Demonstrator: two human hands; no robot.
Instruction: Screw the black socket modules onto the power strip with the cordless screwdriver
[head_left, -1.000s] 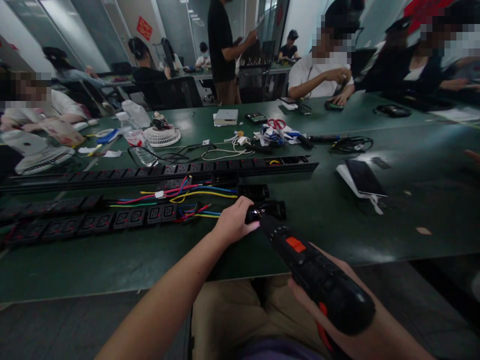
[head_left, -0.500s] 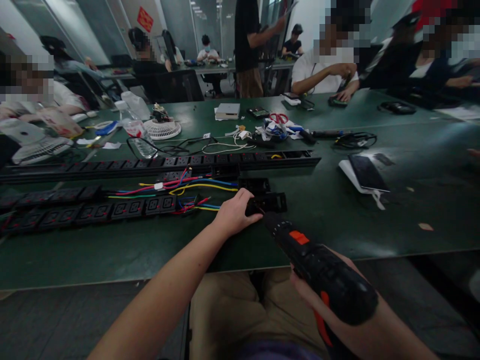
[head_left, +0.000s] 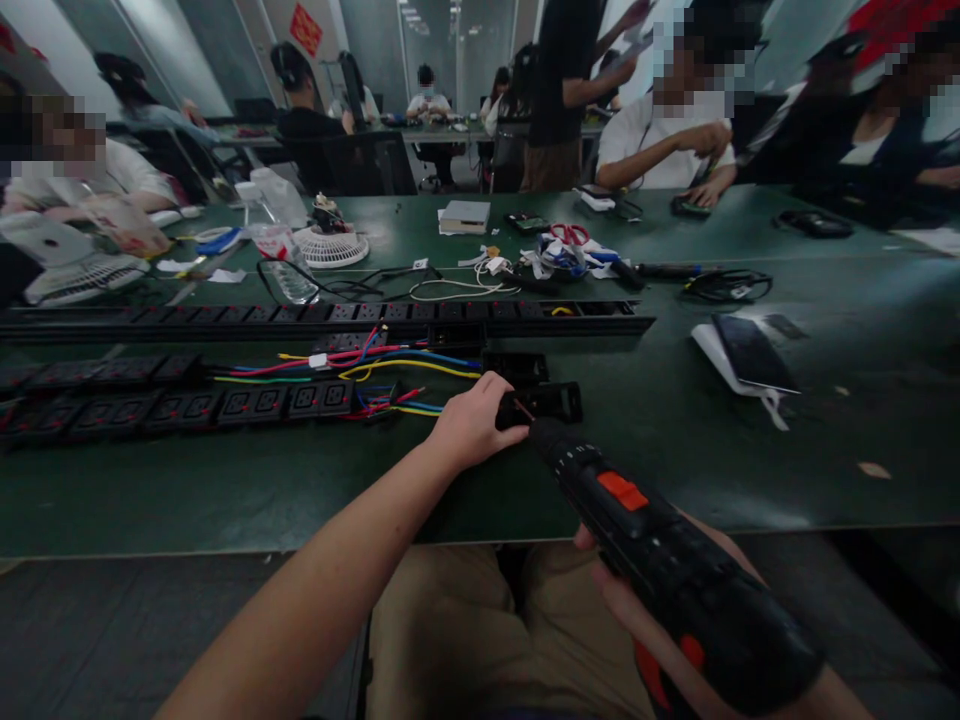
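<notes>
Power drill [head_left: 667, 545]: black, orange slider [head_left: 622, 490] on top, tilted, thin bit [head_left: 524, 408] aimed at housing, contact unclear. Housing [head_left: 559, 402]: black, oblong, lying left-right on green surface [head_left: 360, 510], left end partly hidden.

Head view — forward, downward.

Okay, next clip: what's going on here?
Someone seated at a green table grips a black end piece with their left hand. Their right hand holds a power drill, its bit pointing at that piece; whether it sits in a screw is too small to tell. Coloured wires and socket strips lie to the left.
</notes>
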